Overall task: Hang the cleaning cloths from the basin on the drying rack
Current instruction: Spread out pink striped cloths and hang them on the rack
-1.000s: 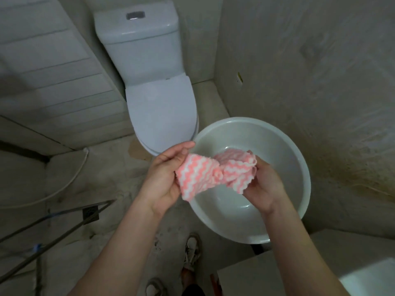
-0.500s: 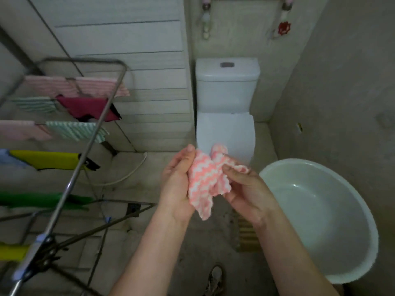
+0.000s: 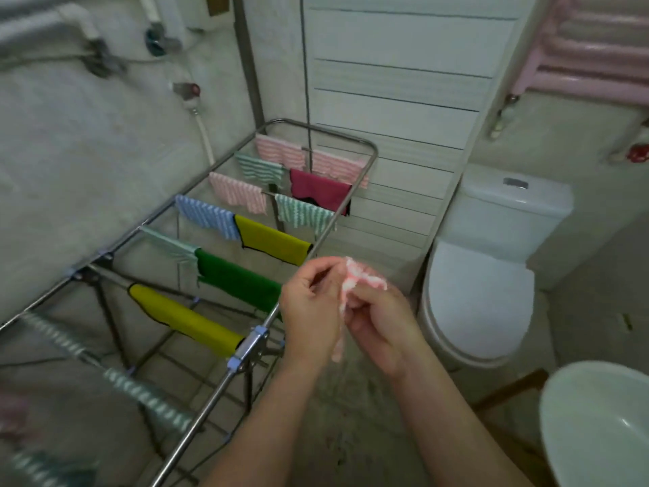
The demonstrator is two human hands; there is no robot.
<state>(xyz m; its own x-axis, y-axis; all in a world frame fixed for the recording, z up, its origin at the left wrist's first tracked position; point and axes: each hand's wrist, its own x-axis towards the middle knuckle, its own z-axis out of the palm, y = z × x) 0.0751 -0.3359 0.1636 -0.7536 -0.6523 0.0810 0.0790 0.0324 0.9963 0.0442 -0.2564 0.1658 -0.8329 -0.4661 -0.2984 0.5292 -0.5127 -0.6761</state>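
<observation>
A pink-and-white striped cloth (image 3: 354,280) is bunched between both hands in the middle of the view. My left hand (image 3: 310,304) pinches its left side and my right hand (image 3: 377,321) grips it from the right, with one end hanging down between them. The metal drying rack (image 3: 246,349) stretches from the lower left to the far middle, just left of my hands. Several cloths hang on its rails, among them a yellow cloth (image 3: 189,321) and a green cloth (image 3: 238,281). The white basin (image 3: 569,430) sits at the lower right, partly cut off by the frame edge.
A white toilet (image 3: 488,272) stands to the right of the rack, lid down. A slatted white panel (image 3: 397,100) is behind the rack. Pipes and valves (image 3: 158,40) run along the left wall. A pink radiator (image 3: 593,54) hangs at the top right.
The view has swung left from the basin to the rack. Both hands have carried the pink cloth away from the basin and now hold it beside the rack's near rail.
</observation>
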